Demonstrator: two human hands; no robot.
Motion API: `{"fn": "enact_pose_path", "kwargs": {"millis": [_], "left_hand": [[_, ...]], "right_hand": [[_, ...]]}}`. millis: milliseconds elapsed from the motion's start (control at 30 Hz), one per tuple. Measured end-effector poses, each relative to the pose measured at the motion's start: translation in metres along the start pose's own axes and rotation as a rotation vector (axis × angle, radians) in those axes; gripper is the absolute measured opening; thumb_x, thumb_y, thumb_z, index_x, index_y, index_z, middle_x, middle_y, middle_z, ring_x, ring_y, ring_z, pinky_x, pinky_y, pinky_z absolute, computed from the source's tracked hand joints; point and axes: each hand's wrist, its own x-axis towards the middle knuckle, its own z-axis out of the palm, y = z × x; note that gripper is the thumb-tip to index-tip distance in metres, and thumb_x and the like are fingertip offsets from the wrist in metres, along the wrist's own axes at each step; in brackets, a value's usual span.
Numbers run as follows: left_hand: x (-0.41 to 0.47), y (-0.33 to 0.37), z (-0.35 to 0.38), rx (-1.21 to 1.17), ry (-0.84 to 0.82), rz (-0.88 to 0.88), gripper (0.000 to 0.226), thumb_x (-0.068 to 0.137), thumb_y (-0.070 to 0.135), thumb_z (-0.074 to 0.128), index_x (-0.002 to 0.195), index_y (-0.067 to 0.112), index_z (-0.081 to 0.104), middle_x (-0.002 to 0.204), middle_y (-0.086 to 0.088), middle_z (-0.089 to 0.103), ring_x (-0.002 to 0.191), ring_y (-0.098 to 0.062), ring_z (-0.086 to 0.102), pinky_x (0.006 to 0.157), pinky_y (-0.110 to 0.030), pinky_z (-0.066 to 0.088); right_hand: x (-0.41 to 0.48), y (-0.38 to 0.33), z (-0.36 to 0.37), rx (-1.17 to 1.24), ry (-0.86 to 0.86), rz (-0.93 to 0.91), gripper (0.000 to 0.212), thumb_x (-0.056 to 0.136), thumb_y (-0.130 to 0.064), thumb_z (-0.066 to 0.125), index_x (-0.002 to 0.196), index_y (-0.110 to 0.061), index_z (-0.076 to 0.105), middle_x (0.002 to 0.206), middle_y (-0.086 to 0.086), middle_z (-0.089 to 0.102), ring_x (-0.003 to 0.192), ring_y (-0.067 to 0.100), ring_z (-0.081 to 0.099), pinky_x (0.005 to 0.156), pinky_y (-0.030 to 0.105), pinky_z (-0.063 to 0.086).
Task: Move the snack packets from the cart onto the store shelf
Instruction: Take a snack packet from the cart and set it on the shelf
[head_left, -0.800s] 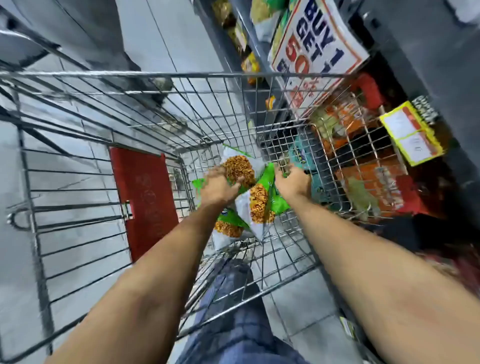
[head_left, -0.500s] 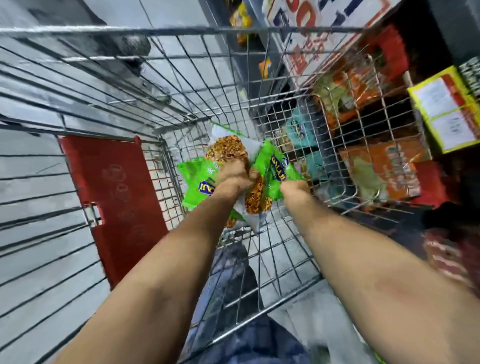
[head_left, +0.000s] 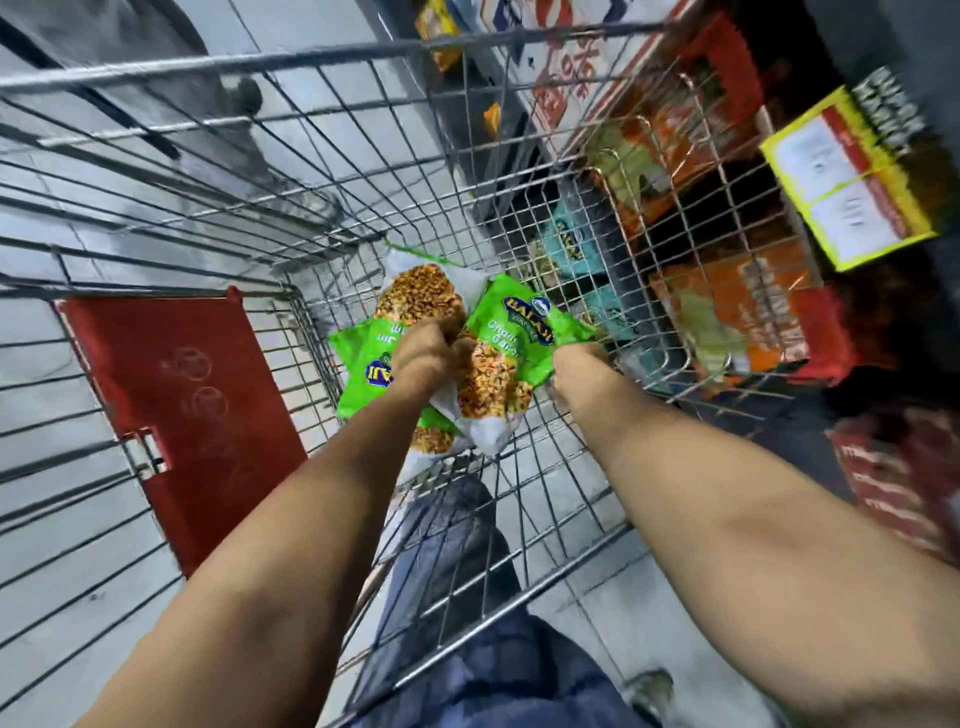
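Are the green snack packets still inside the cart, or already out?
Inside. Both hands, left hand and right hand, grip the green packets below the cart rim.

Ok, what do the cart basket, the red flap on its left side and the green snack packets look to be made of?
Cart basket: bare metal wire, silvery with a dull shine, in an open welded-looking grid.
Red flap: probably moulded plastic, matte, with faint embossed circles on it.
Green snack packets: thin glossy plastic film, creased and glinting, with what look like clear windows showing the snack. The left hand and right hand crumple them easily.

Green-and-white snack packets (head_left: 498, 364) bunched, overlapping, inside the wire cart (head_left: 519, 218).
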Motion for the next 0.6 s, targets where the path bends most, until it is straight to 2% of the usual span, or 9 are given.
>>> {"fn": "enact_pose_path", "kwargs": {"millis": [33, 67, 100, 167, 233, 300, 367, 467, 600], "left_hand": [[-0.002, -0.001, -0.002, -0.073, -0.004, -0.012, 0.024, 0.083, 0.033, 0.065, 0.087, 0.01, 0.065, 0.097, -0.009, 0.073, 0.087, -0.022, 0.068, 0.076, -0.032, 0.054], [-0.007, 0.002, -0.006, -0.128, 0.003, -0.024, 0.022, 0.084, 0.03, 0.066, 0.076, 0.01, 0.063, 0.088, -0.008, 0.072, 0.077, -0.018, 0.066, 0.067, -0.025, 0.052], [-0.013, 0.005, -0.01, -0.176, 0.022, -0.032, 0.026, 0.084, 0.026, 0.066, 0.066, 0.011, 0.057, 0.076, -0.008, 0.067, 0.066, -0.013, 0.062, 0.056, -0.018, 0.045], [-0.022, 0.013, -0.015, -0.308, 0.049, -0.029, 0.032, 0.086, 0.015, 0.066, 0.059, 0.016, 0.048, 0.059, -0.004, 0.053, 0.041, 0.002, 0.049, 0.04, -0.008, 0.034], [-0.035, 0.022, -0.026, -0.423, 0.058, 0.014, 0.029, 0.085, 0.005, 0.065, 0.063, 0.013, 0.047, 0.059, -0.003, 0.049, 0.034, 0.004, 0.048, 0.04, -0.008, 0.039], [-0.05, 0.029, -0.042, -0.467, 0.097, 0.089, 0.029, 0.083, 0.008, 0.068, 0.063, 0.015, 0.048, 0.063, -0.008, 0.053, 0.047, -0.007, 0.056, 0.053, -0.022, 0.048], [-0.058, 0.034, -0.055, -0.486, 0.14, 0.168, 0.03, 0.081, 0.014, 0.07, 0.06, 0.017, 0.049, 0.067, -0.012, 0.056, 0.059, -0.017, 0.054, 0.062, -0.027, 0.044], [-0.083, 0.055, -0.08, -0.537, 0.208, 0.27, 0.033, 0.081, 0.012, 0.07, 0.056, 0.018, 0.048, 0.059, -0.006, 0.052, 0.047, 0.0, 0.047, 0.054, -0.021, 0.039], [-0.132, 0.097, -0.118, -0.606, 0.282, 0.449, 0.033, 0.08, 0.004, 0.069, 0.057, 0.019, 0.052, 0.049, 0.014, 0.059, 0.046, 0.007, 0.049, 0.057, -0.017, 0.043]], "right_hand": [[-0.009, -0.004, -0.008, -0.034, -0.011, -0.039, 0.038, 0.097, 0.001, 0.031, 0.133, 0.011, 0.039, 0.144, 0.019, 0.041, 0.128, 0.02, 0.036, 0.095, -0.007, -0.005], [-0.009, -0.007, -0.014, 0.013, 0.045, -0.078, 0.037, 0.096, -0.002, 0.036, 0.13, 0.009, 0.044, 0.134, 0.018, 0.05, 0.125, 0.026, 0.043, 0.099, 0.008, 0.031], [-0.019, -0.012, -0.021, 0.107, 0.093, -0.113, 0.035, 0.094, -0.006, 0.041, 0.125, 0.006, 0.05, 0.122, 0.016, 0.056, 0.115, 0.029, 0.053, 0.088, 0.024, 0.047], [-0.036, -0.029, -0.028, 0.265, 0.186, -0.14, 0.025, 0.089, -0.009, 0.049, 0.108, -0.001, 0.062, 0.109, 0.016, 0.065, 0.088, 0.024, 0.059, 0.07, 0.031, 0.047], [-0.056, -0.043, -0.042, 0.318, 0.251, -0.239, 0.013, 0.084, -0.005, 0.053, 0.089, -0.009, 0.065, 0.095, 0.015, 0.068, 0.079, 0.018, 0.054, 0.067, 0.031, 0.045], [-0.085, -0.053, -0.058, 0.398, 0.24, -0.336, 0.015, 0.085, -0.003, 0.055, 0.092, -0.012, 0.065, 0.09, 0.012, 0.065, 0.08, 0.017, 0.053, 0.067, 0.031, 0.044], [-0.111, -0.065, -0.071, 0.432, 0.239, -0.444, 0.017, 0.089, -0.006, 0.056, 0.104, -0.009, 0.064, 0.093, 0.008, 0.063, 0.081, 0.018, 0.054, 0.069, 0.03, 0.045], [-0.152, -0.075, -0.1, 0.473, 0.231, -0.655, 0.026, 0.089, -0.01, 0.058, 0.115, -0.006, 0.059, 0.109, 0.009, 0.063, 0.09, 0.023, 0.057, 0.083, 0.035, 0.052], [-0.207, -0.081, -0.142, 0.463, 0.304, -0.899, 0.02, 0.088, -0.017, 0.058, 0.107, -0.011, 0.062, 0.094, 0.001, 0.06, 0.085, 0.015, 0.051, 0.074, 0.024, 0.04]]}}
